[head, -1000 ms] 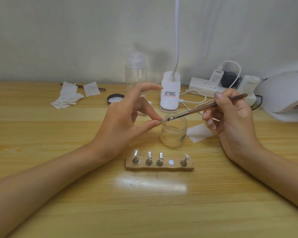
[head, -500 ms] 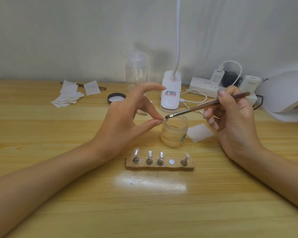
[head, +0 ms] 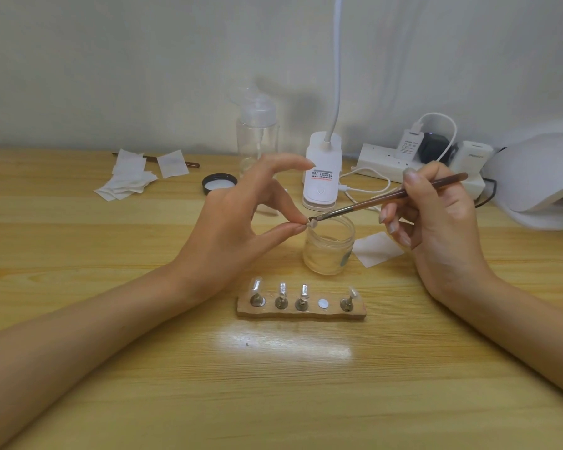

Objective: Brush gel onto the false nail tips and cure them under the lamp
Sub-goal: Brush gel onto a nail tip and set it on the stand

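Tabletop [head: 273,384], nail tip [head: 312,224] pinched in left hand [head: 241,222]

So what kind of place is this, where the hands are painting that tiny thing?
Probably a nail-art desk: a white curing lamp at the right, false nail tips on a holder strip, and a brush at a pinched nail tip by a clear jar.

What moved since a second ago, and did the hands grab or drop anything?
Barely anything. The brush slid its bristles a tiny bit on the nail tip. Nothing was grabbed or dropped: the left hand still pinches the nail tip, and the right hand still holds the brush. The jar and the nail stand stayed put.
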### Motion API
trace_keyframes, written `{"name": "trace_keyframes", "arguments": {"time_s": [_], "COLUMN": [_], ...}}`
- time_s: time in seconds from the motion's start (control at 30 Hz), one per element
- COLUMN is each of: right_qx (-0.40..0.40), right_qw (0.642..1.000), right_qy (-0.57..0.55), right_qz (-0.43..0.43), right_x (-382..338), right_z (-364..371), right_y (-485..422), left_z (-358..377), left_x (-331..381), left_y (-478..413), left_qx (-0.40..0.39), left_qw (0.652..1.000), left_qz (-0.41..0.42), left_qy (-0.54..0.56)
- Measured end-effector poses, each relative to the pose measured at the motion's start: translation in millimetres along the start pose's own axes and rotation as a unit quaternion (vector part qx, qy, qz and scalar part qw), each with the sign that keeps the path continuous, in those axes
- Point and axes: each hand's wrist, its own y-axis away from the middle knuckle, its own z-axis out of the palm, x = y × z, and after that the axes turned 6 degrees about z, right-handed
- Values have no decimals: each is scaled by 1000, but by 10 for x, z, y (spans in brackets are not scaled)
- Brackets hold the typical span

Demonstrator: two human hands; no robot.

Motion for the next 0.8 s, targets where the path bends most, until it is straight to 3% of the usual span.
{"name": "trace_keyframes", "arguments": {"time_s": [0.47,0.8], "right_qx": [3,10], "right_qw": [1000,1000], "right_qy": [-17,-21], "right_qz": [-19,-5], "right_x": [-8,-16], "right_z": [-10,-2], "right_y": [3,11], "left_z": [3,16], "left_x": [18,65], "left_y": [5,21], "left_qx": [1,10], "left_qw": [1000,991], "left_qz": [3,-93], "left_qy": [4,101]}}
